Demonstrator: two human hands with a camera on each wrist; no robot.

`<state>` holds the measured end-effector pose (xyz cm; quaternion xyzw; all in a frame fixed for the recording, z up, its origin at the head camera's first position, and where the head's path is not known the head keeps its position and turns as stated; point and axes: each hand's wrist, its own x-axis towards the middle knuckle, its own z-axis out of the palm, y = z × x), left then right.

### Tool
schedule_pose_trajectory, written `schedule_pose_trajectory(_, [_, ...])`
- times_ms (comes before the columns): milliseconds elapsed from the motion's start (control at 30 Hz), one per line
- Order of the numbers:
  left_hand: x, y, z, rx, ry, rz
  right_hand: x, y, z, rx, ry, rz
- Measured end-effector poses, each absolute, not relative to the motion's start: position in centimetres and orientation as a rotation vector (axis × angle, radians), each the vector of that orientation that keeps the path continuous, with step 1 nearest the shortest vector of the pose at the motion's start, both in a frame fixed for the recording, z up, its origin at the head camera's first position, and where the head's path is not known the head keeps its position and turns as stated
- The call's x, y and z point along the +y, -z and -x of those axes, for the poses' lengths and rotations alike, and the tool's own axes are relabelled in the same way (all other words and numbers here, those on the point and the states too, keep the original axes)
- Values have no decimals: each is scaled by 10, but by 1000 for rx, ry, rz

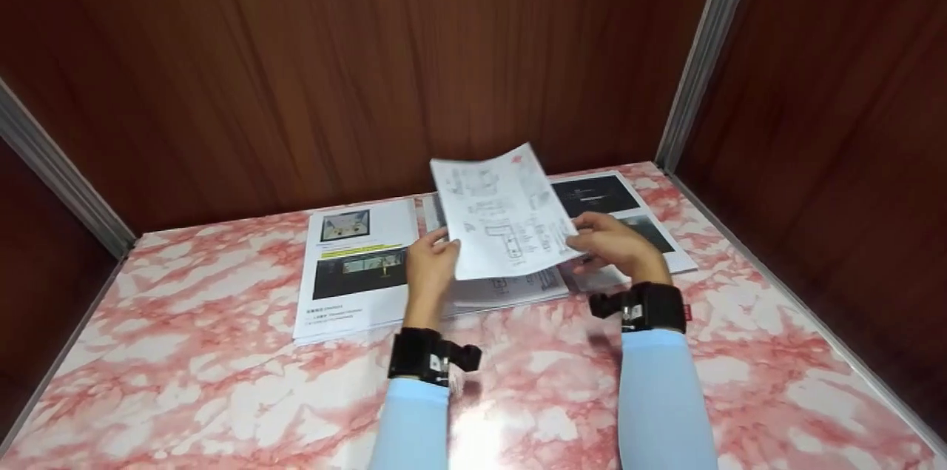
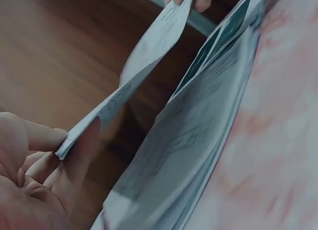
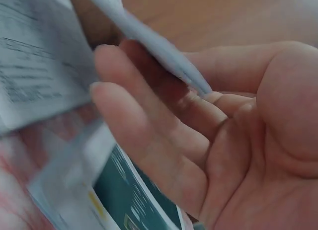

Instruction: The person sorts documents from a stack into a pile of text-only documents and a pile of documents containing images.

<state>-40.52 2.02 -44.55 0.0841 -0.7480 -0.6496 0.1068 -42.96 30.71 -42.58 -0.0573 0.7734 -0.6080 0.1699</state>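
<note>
The white paper document printed with black line drawings [image 1: 503, 211] is held above the rear half of the red-and-white marbled bench [image 1: 222, 381], right of centre. Beneath it, a white stack of printed diagram pages [image 1: 510, 294] lies inward from the rear edge. To its left, a white paper stack with colour pictures and yellow-highlighted text [image 1: 362, 307] reaches the rear edge; a white paper stack with dark pictures [image 1: 662, 237] lies towards the rear right corner. The bare right hand [image 1: 620, 248] pinches the document's right edge; the bare left hand [image 1: 430, 269] pinches its left edge between thumb and fingers.
</note>
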Motion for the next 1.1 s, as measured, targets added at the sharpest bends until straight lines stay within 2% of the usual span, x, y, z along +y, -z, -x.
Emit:
schedule_pose_trajectory(400, [-10, 469, 409, -2438, 1845, -265, 288, 440, 437, 2281, 1489, 119])
schedule_pose_trajectory(700, [-14, 472, 408, -2518, 1684, -230, 284, 448, 437, 2272, 1382, 44])
schedule_pose_trajectory(1100, [-21, 471, 404, -2576, 1603, -304, 281, 444, 437, 2390, 1181, 105])
